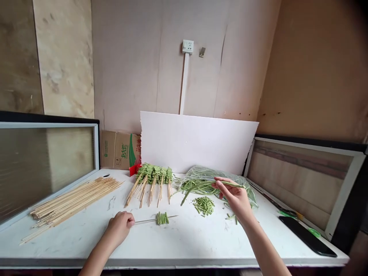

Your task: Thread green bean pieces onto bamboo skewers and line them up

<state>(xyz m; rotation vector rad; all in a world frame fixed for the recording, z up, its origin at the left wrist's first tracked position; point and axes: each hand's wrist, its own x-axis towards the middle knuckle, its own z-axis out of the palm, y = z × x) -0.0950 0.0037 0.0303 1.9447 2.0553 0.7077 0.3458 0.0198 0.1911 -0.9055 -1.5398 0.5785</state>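
Note:
My left hand point(121, 225) is closed around the blunt end of a skewer point(146, 220) just over the white table. Several short green bean pieces point(162, 218) are threaded side by side on it, and its pointed tip sticks out to the right. Raised at the right, my right hand point(232, 193) pinches a long green bean point(198, 187) between thumb and fingers, its free end drooping to the left. Below and left of that hand lies a small pile of cut bean pieces point(204, 206). Behind it rests a clear plastic bag point(230, 177) with long beans.
Bare bamboo skewers point(77, 199) lie in a bundle on the left. Finished bean skewers point(153, 174) are stacked at the back. A black phone point(307, 235) and scissors point(289, 211) are at the right edge. A white board point(198, 142) and a cardboard box point(120, 149) stand behind.

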